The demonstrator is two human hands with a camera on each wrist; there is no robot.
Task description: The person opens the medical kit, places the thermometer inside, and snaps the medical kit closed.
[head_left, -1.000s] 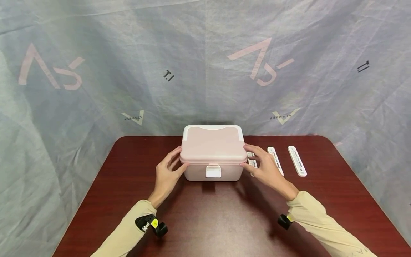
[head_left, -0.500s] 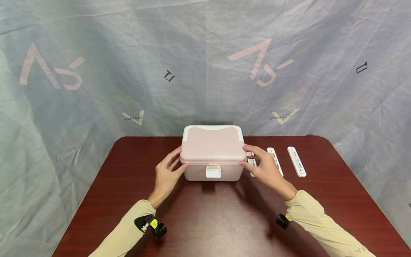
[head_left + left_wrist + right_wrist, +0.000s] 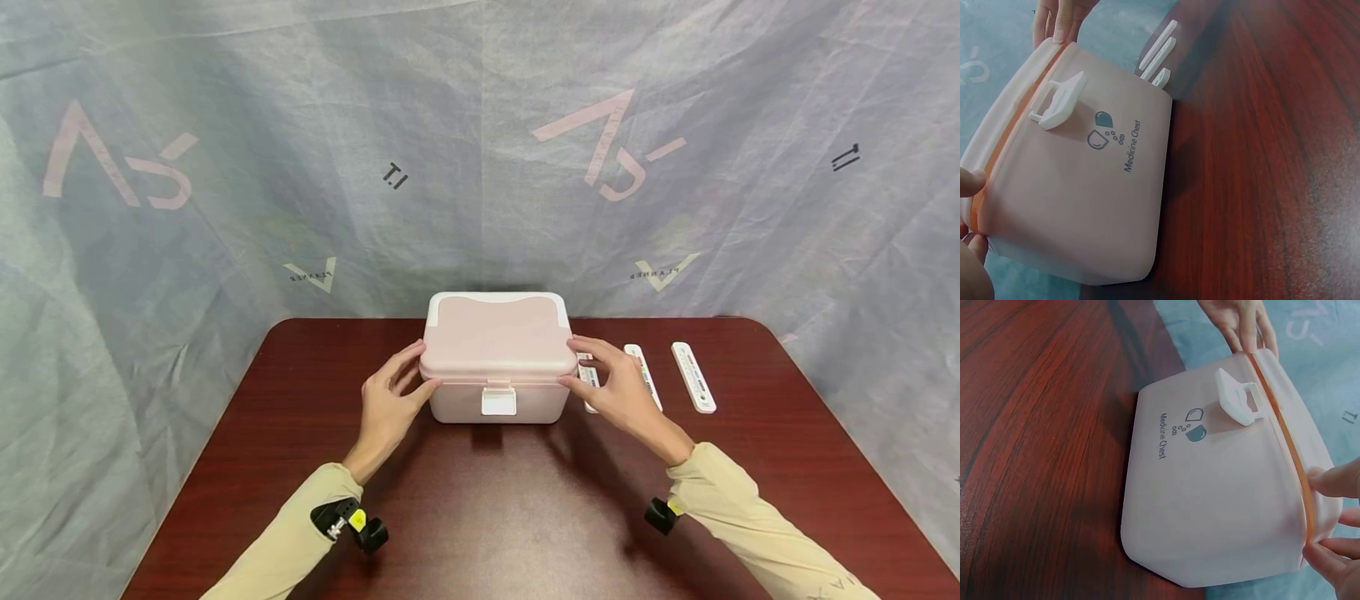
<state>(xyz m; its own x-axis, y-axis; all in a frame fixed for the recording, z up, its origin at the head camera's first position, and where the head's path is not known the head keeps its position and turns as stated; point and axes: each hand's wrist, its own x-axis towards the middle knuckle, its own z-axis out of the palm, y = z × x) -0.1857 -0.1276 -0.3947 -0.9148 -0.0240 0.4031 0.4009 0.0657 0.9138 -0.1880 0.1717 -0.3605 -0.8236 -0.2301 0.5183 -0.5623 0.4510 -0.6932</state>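
Note:
A pale pink medicine chest with a rounded lid stands at the table's far middle. Its white front latch is unhooked and juts outward, as both wrist views show. A narrow orange gap runs between lid and body. My left hand grips the lid's left front corner, thumb in front and fingers along the side. At the right front corner my right hand holds the lid likewise. The fingers' undersides are partly hidden. "Medicine Chest" is printed on the front.
Several slim white thermometer-like strips lie to the right of the chest, including a far-right strip and a middle strip; my right hand partly covers some. The dark red table meets a grey cloth backdrop behind.
Under the lid's front edge the seam looks slightly wider now. Both hands keep their places on the lid, with only a tiny shift of the left forearm.

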